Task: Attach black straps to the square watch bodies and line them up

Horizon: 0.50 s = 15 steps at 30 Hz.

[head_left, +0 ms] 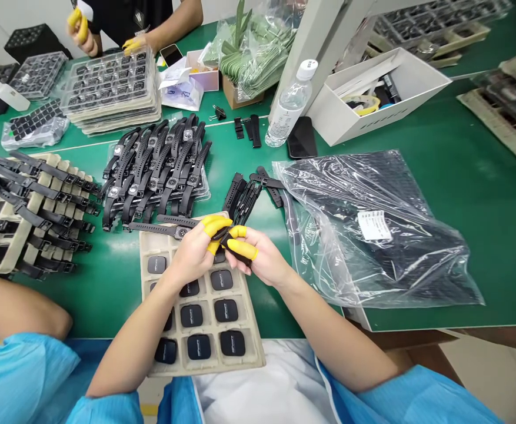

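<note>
My left hand [196,250] and my right hand [255,253] meet over the top of a beige compartment tray [253,335], with yellow covers on several fingertips. Between them they pinch a small black watch part [223,238], partly hidden by the fingers. Square black watch faces [191,315] lie in the tray's compartments below. A watch with its strap [180,232] lies across the tray's upper edge beside my left hand. Just beyond my hands is a loose pile of black straps [244,197].
A plastic bag of black straps [355,235] lies right. Assembled watches [156,165] fill a tray behind. A bottle [290,103], phone [302,138] and white box [381,94] stand farther back. A co-worker's arm [19,306] is at left; another person's hands [136,44] touch stacked trays [112,88].
</note>
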Each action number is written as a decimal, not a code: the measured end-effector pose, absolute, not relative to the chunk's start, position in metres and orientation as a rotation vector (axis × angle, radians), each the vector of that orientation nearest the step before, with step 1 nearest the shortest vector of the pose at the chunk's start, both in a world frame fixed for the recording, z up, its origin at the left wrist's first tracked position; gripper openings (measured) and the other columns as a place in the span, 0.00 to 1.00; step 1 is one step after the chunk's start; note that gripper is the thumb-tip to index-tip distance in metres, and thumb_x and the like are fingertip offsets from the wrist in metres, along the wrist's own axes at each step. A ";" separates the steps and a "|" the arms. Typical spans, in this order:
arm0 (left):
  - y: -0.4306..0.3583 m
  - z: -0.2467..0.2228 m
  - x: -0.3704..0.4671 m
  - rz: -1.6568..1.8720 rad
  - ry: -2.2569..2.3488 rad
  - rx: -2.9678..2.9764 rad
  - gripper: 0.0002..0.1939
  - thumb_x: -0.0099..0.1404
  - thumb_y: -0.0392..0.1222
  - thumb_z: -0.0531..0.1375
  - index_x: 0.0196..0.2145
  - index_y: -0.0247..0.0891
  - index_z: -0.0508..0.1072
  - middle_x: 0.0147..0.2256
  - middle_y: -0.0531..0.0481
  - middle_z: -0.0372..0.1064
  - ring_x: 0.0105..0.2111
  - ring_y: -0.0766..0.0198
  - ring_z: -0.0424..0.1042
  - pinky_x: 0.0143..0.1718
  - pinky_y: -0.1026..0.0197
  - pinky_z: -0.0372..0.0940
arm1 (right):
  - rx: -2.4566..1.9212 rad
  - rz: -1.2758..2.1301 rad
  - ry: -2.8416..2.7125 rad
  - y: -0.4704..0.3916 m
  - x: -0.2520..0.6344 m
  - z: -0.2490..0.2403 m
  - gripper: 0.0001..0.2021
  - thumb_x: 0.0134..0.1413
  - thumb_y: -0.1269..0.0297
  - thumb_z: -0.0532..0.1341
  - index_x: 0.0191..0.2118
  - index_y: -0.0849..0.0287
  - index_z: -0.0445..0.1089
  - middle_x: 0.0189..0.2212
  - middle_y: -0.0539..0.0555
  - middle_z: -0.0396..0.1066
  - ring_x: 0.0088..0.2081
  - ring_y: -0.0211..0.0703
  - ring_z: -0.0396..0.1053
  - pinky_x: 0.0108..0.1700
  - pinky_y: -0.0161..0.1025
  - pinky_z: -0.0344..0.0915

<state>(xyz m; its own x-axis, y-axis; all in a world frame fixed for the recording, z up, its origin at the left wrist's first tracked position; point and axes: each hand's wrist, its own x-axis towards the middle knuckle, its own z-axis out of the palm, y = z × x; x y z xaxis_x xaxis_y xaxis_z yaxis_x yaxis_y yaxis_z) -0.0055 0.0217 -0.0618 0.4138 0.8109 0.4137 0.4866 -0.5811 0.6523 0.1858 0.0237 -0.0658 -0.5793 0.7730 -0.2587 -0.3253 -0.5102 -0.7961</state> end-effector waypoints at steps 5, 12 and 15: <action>0.021 -0.067 -0.005 0.965 1.170 2.264 0.27 0.72 0.27 0.50 0.65 0.41 0.65 0.58 0.39 0.71 0.60 0.53 0.72 0.58 0.48 0.72 | -0.796 2.114 -0.846 0.024 0.184 -0.062 0.20 0.55 0.48 0.70 0.39 0.55 0.62 0.19 0.44 0.71 0.15 0.31 0.56 0.16 0.28 0.49; 0.020 -0.062 -0.007 0.887 1.115 2.277 0.28 0.75 0.37 0.53 0.70 0.37 0.58 0.61 0.33 0.65 0.62 0.48 0.68 0.62 0.44 0.69 | -0.884 1.984 -0.824 0.024 0.181 -0.061 0.22 0.55 0.48 0.70 0.42 0.52 0.58 0.18 0.40 0.70 0.13 0.30 0.53 0.15 0.26 0.46; 0.020 -0.059 -0.008 0.895 1.056 2.247 0.27 0.77 0.40 0.51 0.71 0.39 0.58 0.61 0.34 0.65 0.62 0.48 0.68 0.61 0.43 0.68 | -0.902 1.956 -0.852 0.024 0.181 -0.062 0.22 0.56 0.48 0.70 0.42 0.52 0.57 0.17 0.39 0.69 0.13 0.29 0.52 0.14 0.26 0.45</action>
<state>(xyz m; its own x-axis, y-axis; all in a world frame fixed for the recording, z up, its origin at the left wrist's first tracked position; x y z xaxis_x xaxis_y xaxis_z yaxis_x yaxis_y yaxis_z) -0.0076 0.0204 -0.0585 0.4835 0.8027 0.3491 0.4761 -0.5758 0.6646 0.1806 0.0238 -0.0624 -0.4241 0.8605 -0.2822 -0.3797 -0.4518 -0.8073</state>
